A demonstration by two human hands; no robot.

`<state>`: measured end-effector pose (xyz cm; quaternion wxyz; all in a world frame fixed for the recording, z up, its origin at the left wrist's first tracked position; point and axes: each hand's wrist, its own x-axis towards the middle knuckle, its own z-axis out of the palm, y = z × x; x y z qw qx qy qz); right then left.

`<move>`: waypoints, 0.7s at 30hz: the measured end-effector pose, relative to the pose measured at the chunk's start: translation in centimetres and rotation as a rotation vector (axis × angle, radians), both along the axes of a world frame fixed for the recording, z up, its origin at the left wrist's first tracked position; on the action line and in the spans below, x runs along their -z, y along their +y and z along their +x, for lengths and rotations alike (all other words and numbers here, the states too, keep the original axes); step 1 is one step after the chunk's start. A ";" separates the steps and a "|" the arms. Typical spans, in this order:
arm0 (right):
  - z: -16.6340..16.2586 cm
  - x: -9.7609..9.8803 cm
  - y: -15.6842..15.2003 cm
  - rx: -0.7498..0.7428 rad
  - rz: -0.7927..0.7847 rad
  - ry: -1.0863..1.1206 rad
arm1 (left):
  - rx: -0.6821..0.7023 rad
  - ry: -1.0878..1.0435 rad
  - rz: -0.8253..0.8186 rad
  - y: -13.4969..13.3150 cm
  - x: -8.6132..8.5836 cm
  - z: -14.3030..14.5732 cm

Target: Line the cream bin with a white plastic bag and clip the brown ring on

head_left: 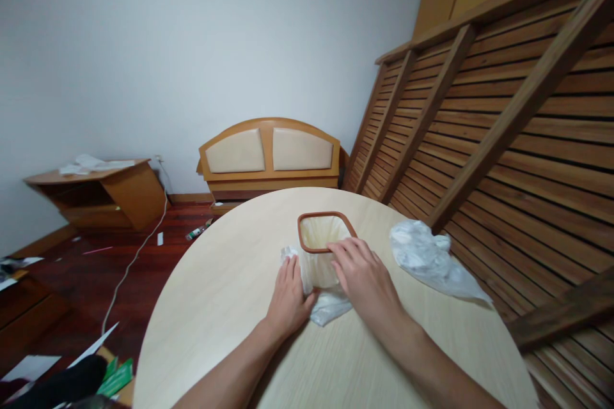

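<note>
A small trash bin [328, 268] with a brown rim stands on the round table, lined with a thin whitish plastic bag [330, 312] that hangs over its outside and bunches at its foot. My left hand [289, 300] lies against the bag at the bin's left side, fingers stretched out. At the near right corner of the brown rim [307, 248], my right hand [362, 268] has its fingers curled over the edge; what its thumb touches is hidden. A crumpled clear plastic bag [422, 252] lies to the right, apart from both hands.
The pale round table [215, 313] carries the bin and bags. Wooden slats [480, 140] lean along the right. A headboard [268, 150] stands behind the table. To the left are a low cabinet [134, 195], a white cable [139, 252] on the floor and scattered papers [31, 367].
</note>
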<state>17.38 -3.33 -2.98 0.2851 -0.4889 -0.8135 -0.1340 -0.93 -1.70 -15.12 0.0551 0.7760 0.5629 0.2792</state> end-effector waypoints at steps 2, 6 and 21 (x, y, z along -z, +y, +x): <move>0.2 -0.8 0.4 -0.016 -0.078 0.000 | -0.050 0.030 -0.074 -0.1 -0.3 0.1; 1.3 -1.7 1.9 -0.046 -0.181 0.040 | -0.099 0.042 -0.100 -0.2 -1.0 0.1; 8.5 -4.0 14.9 -0.001 -0.041 0.035 | -0.143 0.130 -0.153 0.2 -2.0 -0.2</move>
